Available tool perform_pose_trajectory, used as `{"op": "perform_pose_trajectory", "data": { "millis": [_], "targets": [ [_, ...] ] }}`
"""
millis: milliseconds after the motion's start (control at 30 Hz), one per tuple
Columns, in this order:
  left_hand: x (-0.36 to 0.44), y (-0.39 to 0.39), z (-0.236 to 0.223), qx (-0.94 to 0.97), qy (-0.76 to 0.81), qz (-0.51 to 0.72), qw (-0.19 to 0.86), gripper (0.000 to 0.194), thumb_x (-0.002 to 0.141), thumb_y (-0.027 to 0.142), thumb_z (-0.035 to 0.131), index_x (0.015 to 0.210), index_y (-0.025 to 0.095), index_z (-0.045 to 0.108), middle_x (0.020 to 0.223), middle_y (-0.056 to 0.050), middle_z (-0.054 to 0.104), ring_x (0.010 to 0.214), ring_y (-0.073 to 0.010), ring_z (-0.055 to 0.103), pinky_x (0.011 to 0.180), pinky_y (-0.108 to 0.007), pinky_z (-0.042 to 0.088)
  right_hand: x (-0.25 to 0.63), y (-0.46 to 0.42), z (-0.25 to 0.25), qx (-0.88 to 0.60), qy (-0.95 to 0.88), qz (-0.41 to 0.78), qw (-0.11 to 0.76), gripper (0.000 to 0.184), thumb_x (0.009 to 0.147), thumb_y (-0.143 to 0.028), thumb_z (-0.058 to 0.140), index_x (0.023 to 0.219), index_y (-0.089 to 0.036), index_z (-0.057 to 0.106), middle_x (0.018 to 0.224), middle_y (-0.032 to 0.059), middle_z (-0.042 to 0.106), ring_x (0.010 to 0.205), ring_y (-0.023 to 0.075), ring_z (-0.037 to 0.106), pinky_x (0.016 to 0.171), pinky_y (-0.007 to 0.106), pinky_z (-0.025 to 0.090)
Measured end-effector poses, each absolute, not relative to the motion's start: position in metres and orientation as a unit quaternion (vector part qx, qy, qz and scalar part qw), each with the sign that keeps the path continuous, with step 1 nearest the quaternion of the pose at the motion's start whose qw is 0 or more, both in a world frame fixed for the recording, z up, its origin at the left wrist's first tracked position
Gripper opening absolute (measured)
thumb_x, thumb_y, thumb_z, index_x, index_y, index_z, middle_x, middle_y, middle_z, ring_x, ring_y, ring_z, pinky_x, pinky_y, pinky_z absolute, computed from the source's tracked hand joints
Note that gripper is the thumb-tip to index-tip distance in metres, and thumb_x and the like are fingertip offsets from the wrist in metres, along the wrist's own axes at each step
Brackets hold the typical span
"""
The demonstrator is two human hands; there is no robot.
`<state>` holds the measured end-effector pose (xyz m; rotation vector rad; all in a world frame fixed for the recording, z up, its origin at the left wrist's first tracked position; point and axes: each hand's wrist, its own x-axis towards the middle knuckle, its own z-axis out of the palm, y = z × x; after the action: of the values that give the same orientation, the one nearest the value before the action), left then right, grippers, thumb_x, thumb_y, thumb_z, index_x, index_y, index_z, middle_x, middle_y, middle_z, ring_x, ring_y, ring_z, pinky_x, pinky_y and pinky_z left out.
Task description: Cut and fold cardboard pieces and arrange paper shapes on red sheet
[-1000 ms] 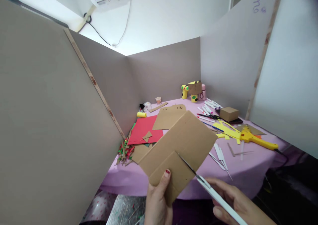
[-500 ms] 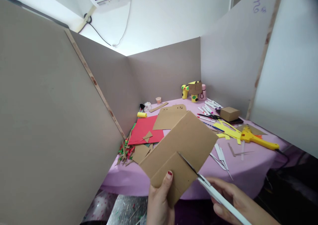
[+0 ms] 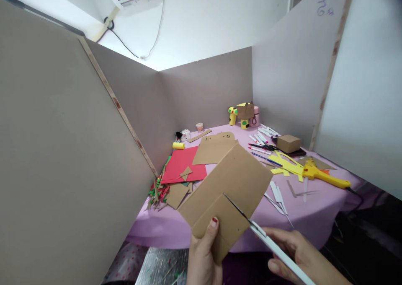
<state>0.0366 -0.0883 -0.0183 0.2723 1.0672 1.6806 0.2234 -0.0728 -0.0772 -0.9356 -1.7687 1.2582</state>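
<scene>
Two bare hands at work over a cloth-covered table (image 3: 163, 230). Far left, red, green and brown scraps (image 3: 158, 190) in a loose heap; next to them, red sheets (image 3: 176, 163) lying flat. Left hand (image 3: 204, 255): fingers closed on the lower left part of the brown cardboard (image 3: 234, 172), thumb on the upper face, the others mostly hidden beneath. Cardboard is held up, tilted, over the near side of the table. It looks light and fairly stiff, not slippery; likely to bend or crease along the lines on its face if pinched hard. Best grip probably a broad one, thumb on top and fingers under, near the edge and clear of the blade. Slim dark blade of the white-handled cutting tool (image 3: 276, 249) lies across the lower right part; knife or scissors, cannot tell. Right hand (image 3: 293, 247): fingers bent around the handle. Farther right, yellow glue gun (image 3: 328, 177) on the table. Writing: purple handwritten marks (image 3: 322, 4) high on the right-hand panel (image 3: 289, 67), not legible with certainty. No brand or label readable on cardboard, tool or glue gun.
</scene>
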Motion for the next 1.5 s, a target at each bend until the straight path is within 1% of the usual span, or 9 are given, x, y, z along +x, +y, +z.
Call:
{"op": "perform_pose_trajectory", "data": {
  "millis": [267,400,500,733,900,1100,1233,1333,1500],
  "targets": [
    [0.038,-0.088,-0.017,0.120,0.452,0.700,0.539,0.054,0.070,0.011,0.065,0.120,0.022,0.049,0.094,-0.005,0.070,0.090,-0.0202,0.066,0.083,-0.031,0.051,0.222,-0.073,-0.076,-0.359,-0.695,0.498,0.374,0.055,0.070,-0.054,0.062,0.114,-0.021,0.061,0.073,0.0025,0.062,0.065,0.0187,0.054,0.059,0.026,0.048],
    [0.037,-0.090,-0.016,0.132,0.454,0.699,0.537,0.055,0.068,0.013,0.068,0.119,0.021,0.050,0.093,-0.005,0.070,0.088,-0.0198,0.066,0.080,-0.029,0.052,0.221,-0.073,-0.083,-0.344,-0.686,0.528,0.364,0.055,0.071,-0.055,0.060,0.114,-0.021,0.059,0.063,-0.0023,0.048,0.053,0.0117,0.042,0.049,0.022,0.039],
    [0.035,-0.090,-0.013,0.152,0.463,0.697,0.526,0.058,0.065,0.015,0.071,0.119,0.021,0.051,0.093,-0.004,0.070,0.084,-0.0176,0.066,0.077,-0.026,0.052,0.223,-0.073,-0.082,-0.312,-0.672,0.579,0.341,0.058,0.073,-0.058,0.056,0.118,-0.021,0.054,0.063,-0.0050,0.040,0.048,0.0077,0.033,0.045,0.020,0.032],
    [0.034,-0.089,-0.011,0.148,0.472,0.694,0.523,0.057,0.065,0.017,0.071,0.118,0.021,0.052,0.094,-0.005,0.071,0.088,-0.0190,0.066,0.076,-0.027,0.052,0.226,-0.075,-0.068,-0.277,-0.671,0.601,0.335,0.057,0.077,-0.057,0.055,0.121,-0.021,0.049,0.071,-0.0032,0.039,0.061,0.0105,0.034,0.056,0.021,0.033],
    [0.032,-0.088,-0.013,0.135,0.470,0.686,0.539,0.057,0.062,0.015,0.073,0.115,0.019,0.054,0.091,-0.007,0.071,0.088,-0.0228,0.066,0.078,-0.031,0.053,0.222,-0.067,-0.073,-0.231,-0.662,0.627,0.340,0.055,0.077,-0.056,0.055,0.116,-0.018,0.049,0.069,-0.0037,0.040,0.058,0.0091,0.033,0.052,0.021,0.030],
    [0.028,-0.088,-0.011,0.131,0.490,0.658,0.557,0.057,0.060,0.015,0.074,0.114,0.017,0.055,0.086,-0.008,0.071,0.087,-0.0251,0.067,0.076,-0.033,0.053,0.222,-0.062,-0.082,-0.195,-0.625,0.693,0.302,0.061,0.076,-0.061,0.053,0.115,-0.014,0.047,0.066,-0.0013,0.048,0.053,0.0087,0.042,0.049,0.020,0.034],
    [0.028,-0.089,-0.010,0.148,0.490,0.673,0.533,0.065,0.058,0.017,0.075,0.119,0.018,0.051,0.091,-0.008,0.071,0.088,-0.0243,0.066,0.074,-0.031,0.053,0.221,-0.066,-0.081,-0.231,-0.647,0.654,0.317,0.056,0.077,-0.055,0.056,0.116,-0.016,0.047,0.073,-0.0015,0.045,0.058,0.0089,0.040,0.053,0.021,0.037],
    [0.028,-0.091,-0.009,0.172,0.497,0.686,0.503,0.073,0.055,0.021,0.078,0.122,0.019,0.049,0.091,-0.007,0.071,0.087,-0.0237,0.066,0.071,-0.029,0.053,0.221,-0.069,-0.073,-0.244,-0.659,0.635,0.321,0.057,0.077,-0.059,0.053,0.115,-0.017,0.049,0.072,-0.0020,0.045,0.058,0.0094,0.039,0.053,0.022,0.034],
    [0.028,-0.092,-0.009,0.187,0.494,0.692,0.491,0.078,0.051,0.025,0.080,0.122,0.017,0.049,0.089,-0.008,0.071,0.085,-0.0238,0.066,0.071,-0.030,0.052,0.227,-0.072,-0.066,-0.242,-0.612,0.703,0.269,0.055,0.073,-0.060,0.057,0.109,-0.019,0.053,0.070,-0.0009,0.050,0.055,0.0088,0.041,0.050,0.020,0.033]
  ]
}}
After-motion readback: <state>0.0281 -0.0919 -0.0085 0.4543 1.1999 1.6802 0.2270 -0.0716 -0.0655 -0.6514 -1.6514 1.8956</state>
